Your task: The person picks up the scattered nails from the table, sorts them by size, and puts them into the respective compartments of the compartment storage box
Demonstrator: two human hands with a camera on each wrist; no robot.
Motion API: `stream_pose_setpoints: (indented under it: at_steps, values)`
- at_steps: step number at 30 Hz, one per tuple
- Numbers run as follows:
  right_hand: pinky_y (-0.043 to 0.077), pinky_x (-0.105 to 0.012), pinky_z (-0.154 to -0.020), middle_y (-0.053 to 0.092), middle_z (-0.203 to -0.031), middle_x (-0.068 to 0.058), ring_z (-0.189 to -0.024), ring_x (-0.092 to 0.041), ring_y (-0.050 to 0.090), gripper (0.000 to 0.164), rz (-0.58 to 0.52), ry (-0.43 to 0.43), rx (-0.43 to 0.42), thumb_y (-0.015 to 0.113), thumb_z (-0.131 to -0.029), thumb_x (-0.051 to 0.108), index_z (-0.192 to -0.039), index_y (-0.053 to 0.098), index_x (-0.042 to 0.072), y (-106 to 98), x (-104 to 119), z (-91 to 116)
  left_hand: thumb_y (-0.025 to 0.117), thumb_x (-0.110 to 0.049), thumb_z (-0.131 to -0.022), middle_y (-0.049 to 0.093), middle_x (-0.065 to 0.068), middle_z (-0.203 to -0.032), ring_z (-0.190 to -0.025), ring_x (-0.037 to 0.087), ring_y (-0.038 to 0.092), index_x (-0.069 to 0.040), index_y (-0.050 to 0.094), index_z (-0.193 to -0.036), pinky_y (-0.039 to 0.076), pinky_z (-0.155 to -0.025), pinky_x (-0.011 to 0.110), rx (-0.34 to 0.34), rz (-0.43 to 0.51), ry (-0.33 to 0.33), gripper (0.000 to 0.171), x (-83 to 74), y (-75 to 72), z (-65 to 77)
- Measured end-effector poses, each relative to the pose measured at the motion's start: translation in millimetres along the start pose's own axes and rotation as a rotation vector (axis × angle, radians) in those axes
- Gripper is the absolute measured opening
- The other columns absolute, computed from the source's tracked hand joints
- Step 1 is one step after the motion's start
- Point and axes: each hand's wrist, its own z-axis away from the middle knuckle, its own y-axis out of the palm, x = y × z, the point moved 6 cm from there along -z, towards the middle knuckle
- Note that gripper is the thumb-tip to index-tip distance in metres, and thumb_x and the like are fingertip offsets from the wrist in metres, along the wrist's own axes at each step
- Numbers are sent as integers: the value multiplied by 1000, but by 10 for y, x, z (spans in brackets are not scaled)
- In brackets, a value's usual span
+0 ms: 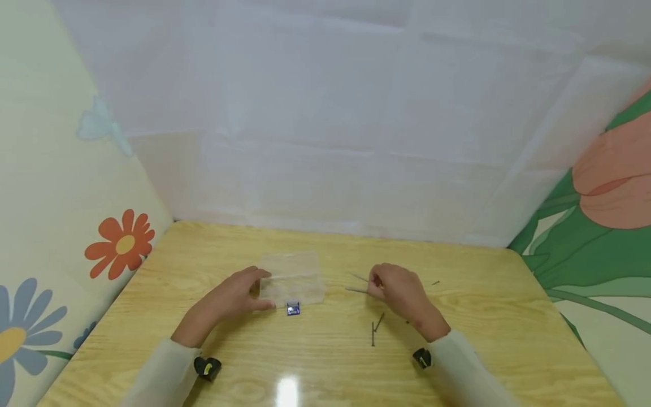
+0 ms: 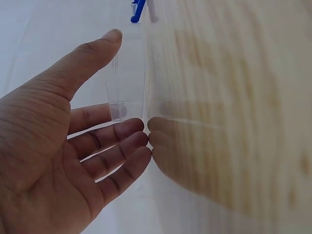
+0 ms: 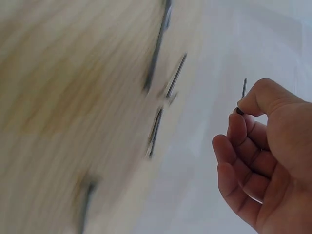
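A clear plastic box (image 1: 292,288) with a blue latch (image 1: 293,308) on its front rests on the table, its lid standing raised behind it. My left hand (image 1: 236,294) holds the left end of this box, thumb at the front corner and index finger at the rear; its other fingertips touch the table in the left wrist view. To the right of the box, my right hand (image 1: 399,288) pinches a thin dark nail (image 3: 244,87) between thumb and index finger. Its other fingers are loosely curled. Two greyish slender rods (image 1: 357,290) show just left of that hand.
Several thin dark nails (image 1: 373,333) lie on the wooden table (image 1: 315,362) in front of the right hand. A small one (image 1: 435,282) is farther right. White sheeting (image 1: 330,113) stands behind, with flower-printed panels (image 1: 610,181) at both sides.
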Motion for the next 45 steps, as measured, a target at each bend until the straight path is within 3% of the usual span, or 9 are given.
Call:
stream_pose_setpoints:
  at_steps: [5, 18, 35, 45]
  values:
    - [42, -22, -53, 60, -77, 8, -62, -4, 48, 12, 0, -111, 10, 67, -92, 10, -83, 63, 17, 92, 257, -249, 86, -39, -85, 62, 10, -115, -102, 26, 59, 4, 57, -138, 50, -91, 50, 3, -9, 11, 74, -2, -21, -34]
    - [45, -27, -55, 57, -76, 9, -64, -7, 51, 7, -33, -111, 166, 64, -87, 11, -84, 65, 17, 373, 562, -701, 88, -37, -83, 61, 10, -111, -97, 25, 55, 7, 56, -137, 48, -88, 47, 16, 25, -14, 76, -8, -63, -56]
    - [42, -26, -58, 55, -75, 9, -66, -8, 49, 14, -89, -103, 269, 61, -81, 5, -84, 64, 18, 626, 641, -816, 90, -33, -82, 56, 7, -102, -90, 23, 49, 7, 56, -138, 44, -80, 42, 22, 129, -41, 77, 42, -7, -62]
    - [49, -27, -64, 65, -85, 7, -74, -8, 59, 7, -99, -92, 256, 65, -89, 10, -90, 69, 16, 648, 662, -816, 89, -33, -83, 52, 6, -98, -86, 22, 46, 7, 55, -139, 41, -75, 41, 31, 157, -44, 77, 76, 15, -59]
